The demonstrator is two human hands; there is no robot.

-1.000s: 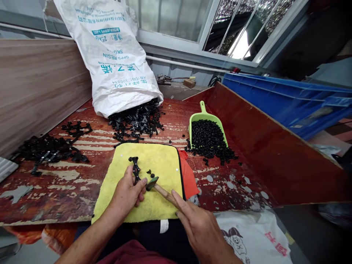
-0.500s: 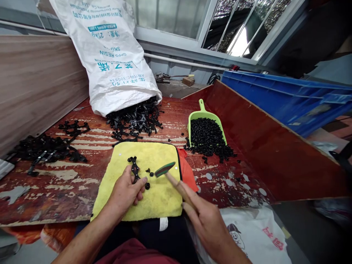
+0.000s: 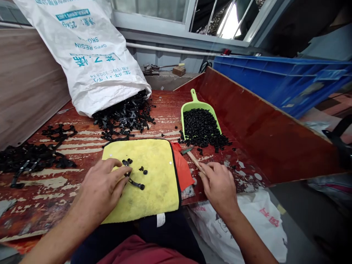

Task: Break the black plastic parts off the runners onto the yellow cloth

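Observation:
My left hand (image 3: 103,185) pinches a black jointed plastic piece (image 3: 136,183) over the yellow cloth (image 3: 156,198); part of the piece is hidden behind the fingers. Two small loose black parts (image 3: 145,172) lie on the cloth just right of it. My right hand (image 3: 220,183) is wrapped round the wooden handle of a hammer (image 3: 195,159). The hammer's dark green head rests low over the orange-red cloth (image 3: 183,172), to the right of the yellow one.
Black pieces (image 3: 126,117) spill from a white sack (image 3: 110,73) at the back. More black pieces (image 3: 30,157) lie at left. A green dustpan (image 3: 217,123) holds small black parts at back right. A wooden board (image 3: 247,121) and a blue crate (image 3: 275,80) edge the right side.
The hammer has moved right, off the yellow cloth, to beside it. My left hand has turned palm down, and the black piece now lies at a different angle. The view has shifted.

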